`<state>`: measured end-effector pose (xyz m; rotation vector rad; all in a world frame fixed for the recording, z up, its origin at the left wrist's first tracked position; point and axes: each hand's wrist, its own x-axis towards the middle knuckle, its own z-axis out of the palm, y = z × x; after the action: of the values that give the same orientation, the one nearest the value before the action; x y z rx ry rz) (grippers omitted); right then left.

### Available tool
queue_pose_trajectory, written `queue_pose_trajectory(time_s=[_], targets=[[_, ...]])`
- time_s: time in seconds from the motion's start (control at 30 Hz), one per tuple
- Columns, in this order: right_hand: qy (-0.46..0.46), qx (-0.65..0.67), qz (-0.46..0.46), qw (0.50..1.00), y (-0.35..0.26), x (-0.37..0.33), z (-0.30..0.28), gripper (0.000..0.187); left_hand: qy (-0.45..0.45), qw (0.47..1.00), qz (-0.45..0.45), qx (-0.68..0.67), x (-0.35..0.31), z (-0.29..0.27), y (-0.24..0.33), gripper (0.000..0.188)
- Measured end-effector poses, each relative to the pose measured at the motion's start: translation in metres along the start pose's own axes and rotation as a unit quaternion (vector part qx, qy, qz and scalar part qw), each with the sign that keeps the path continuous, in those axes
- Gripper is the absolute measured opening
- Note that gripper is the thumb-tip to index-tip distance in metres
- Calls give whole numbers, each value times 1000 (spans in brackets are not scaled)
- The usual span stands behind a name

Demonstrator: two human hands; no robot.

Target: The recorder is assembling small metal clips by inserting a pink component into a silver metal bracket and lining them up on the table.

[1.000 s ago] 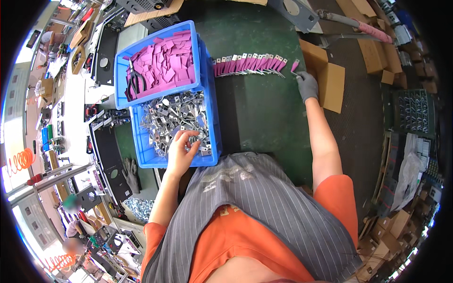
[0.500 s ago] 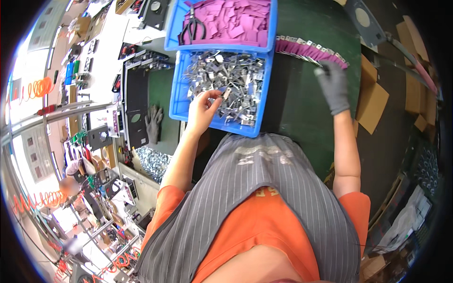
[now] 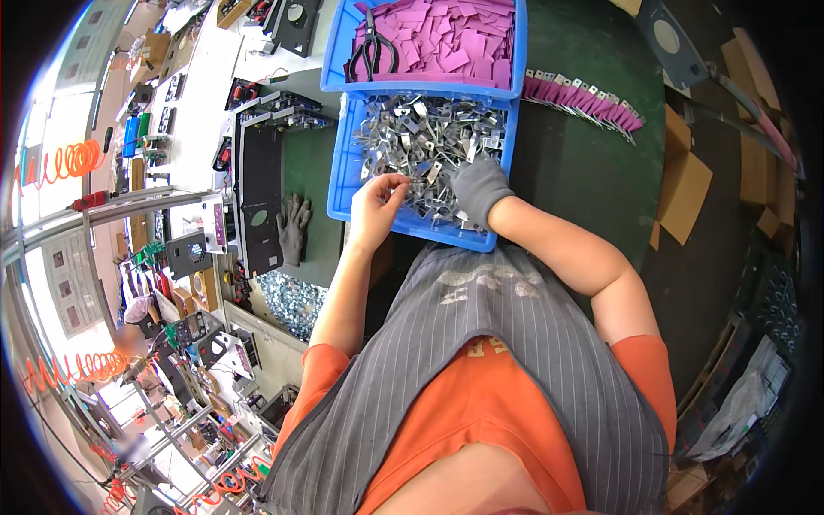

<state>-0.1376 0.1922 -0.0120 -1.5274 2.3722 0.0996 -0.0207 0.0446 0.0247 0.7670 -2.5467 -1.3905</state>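
Note:
My bare left hand [image 3: 378, 210] is closed over the near left part of a blue bin [image 3: 337, 184] filled with small bent metal brackets [image 3: 421, 129]. Its thumb and forefinger pinch together, and what sits between them blends into the brackets behind. My right hand [image 3: 482, 189], in a grey glove, reaches into the right side of the same bin among the brackets; its fingertips are hidden. Behind it a second blue bin [image 3: 335, 51] holds purple rectangular pieces [image 3: 438, 39] and black-handled scissors [image 3: 371, 53]. A fanned row of purple pieces with metal brackets [image 3: 584, 101] lies right of the bins.
The dark green tabletop [image 3: 575, 180] runs beneath bins and row. A loose grey glove [image 3: 293, 230] lies to the left, next to a black metal panel [image 3: 259, 197]. Cardboard [image 3: 687, 189] stands past the right table edge. A container of small shiny parts [image 3: 292, 300] sits lower left.
My right hand has left the end of the fanned row and swung left into the bracket bin. My left hand stays over the bin. The whole view has shifted slightly.

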Motion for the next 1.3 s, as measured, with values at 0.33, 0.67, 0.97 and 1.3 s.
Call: queue_pose_trajectory(time_s=[0.33,0.67,0.97,1.3], targets=[[-44,105,-62,992,20,-11,-35,16,42,978,167,114,83,-25,54,10],[234,432,7,871,32,-31,-13,15,30,922,62,381,197,5,94,33],[205,728,-55,651,48,-33,-5,23,-32,994,40,98,215,-22,61,28],[157,742,-61,649,57,-38,-2,28,-31,989,-7,-145,169,-17,93,21]])
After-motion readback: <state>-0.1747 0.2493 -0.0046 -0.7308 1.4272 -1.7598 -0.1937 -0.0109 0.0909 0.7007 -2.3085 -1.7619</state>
